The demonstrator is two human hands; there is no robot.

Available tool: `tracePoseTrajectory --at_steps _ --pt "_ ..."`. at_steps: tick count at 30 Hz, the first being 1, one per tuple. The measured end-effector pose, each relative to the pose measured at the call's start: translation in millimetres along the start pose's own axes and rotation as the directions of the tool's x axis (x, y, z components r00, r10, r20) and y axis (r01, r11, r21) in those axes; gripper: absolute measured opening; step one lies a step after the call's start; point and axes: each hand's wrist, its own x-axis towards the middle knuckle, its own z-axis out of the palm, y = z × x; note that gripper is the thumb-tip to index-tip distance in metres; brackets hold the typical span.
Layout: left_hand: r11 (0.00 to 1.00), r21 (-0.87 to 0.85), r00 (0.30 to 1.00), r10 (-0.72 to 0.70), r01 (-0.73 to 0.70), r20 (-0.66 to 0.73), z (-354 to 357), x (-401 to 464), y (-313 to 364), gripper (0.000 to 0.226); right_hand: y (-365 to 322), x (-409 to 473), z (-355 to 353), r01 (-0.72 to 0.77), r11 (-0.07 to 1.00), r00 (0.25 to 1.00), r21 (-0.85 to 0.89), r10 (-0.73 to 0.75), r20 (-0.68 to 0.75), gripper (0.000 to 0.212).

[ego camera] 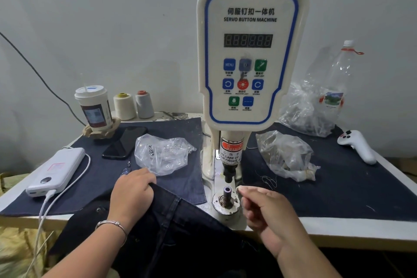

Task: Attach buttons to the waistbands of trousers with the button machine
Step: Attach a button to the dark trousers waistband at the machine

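From my head camera, I see the dark trousers (180,228) draped over the bench's front edge, just left of the lower die (227,194) of the button machine (248,56). My left hand (133,194) lies on top of the trousers' upper edge, fingers curled over the fold and gripping the cloth, a bracelet (112,227) on its wrist. My right hand (266,212) hovers to the right of the die, clear of the trousers, thumb and forefinger pressed together at the tips close beside the die's post; whether a button sits between them I cannot tell. The two hands are apart, with the die and a corner of the trousers between them.

The punch (228,174) stands directly above the die, not touching it. On the bench's left half lie a clear bag (162,153) just beyond my left hand, a phone (124,142), and a white power bank (56,171) near the left edge. At the back left corner stand a lidded cup (94,108) and two thread cones (134,105). On the right half lie another bag (286,156) and a white controller (358,146) towards the right edge.
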Motion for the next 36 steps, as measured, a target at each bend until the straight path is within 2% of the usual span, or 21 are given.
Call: tracePoseTrajectory --at_steps 3,13,16,23,26,31,36 --pt "1.0 -0.003 1.0 -0.006 0.006 0.016 0 0 0 0.015 0 2 12 -0.072 0.989 0.997 0.127 0.073 -0.002 0.005" --pt "1.0 0.001 1.0 0.015 -0.015 -0.026 2 0 -1 0.016 -9 2 27 -0.258 0.902 0.966 0.347 0.247 0.077 0.018" --pt "1.0 0.013 1.0 0.011 -0.01 -0.017 2 0 -1 0.017 -10 2 27 -0.288 0.874 0.958 0.391 0.267 0.11 0.018" --pt "1.0 -0.001 0.999 0.023 -0.023 -0.025 3 0 -2 0.017 -13 -4 25 -0.334 0.832 0.942 0.443 0.29 0.167 0.002" --pt "1.0 -0.002 1.0 0.019 -0.019 -0.02 3 1 -2 0.016 -16 -9 25 -0.337 0.805 0.942 0.488 0.281 0.186 0.012" --pt "1.0 0.001 1.0 0.021 -0.021 -0.012 4 1 -3 0.017 -18 -16 24 -0.372 0.74 0.928 0.561 0.288 0.236 0.006" --pt "1.0 -0.004 1.0 0.005 -0.005 -0.006 3 1 -2 0.017 -17 -19 27 -0.373 0.732 0.928 0.57 0.283 0.244 0.004"
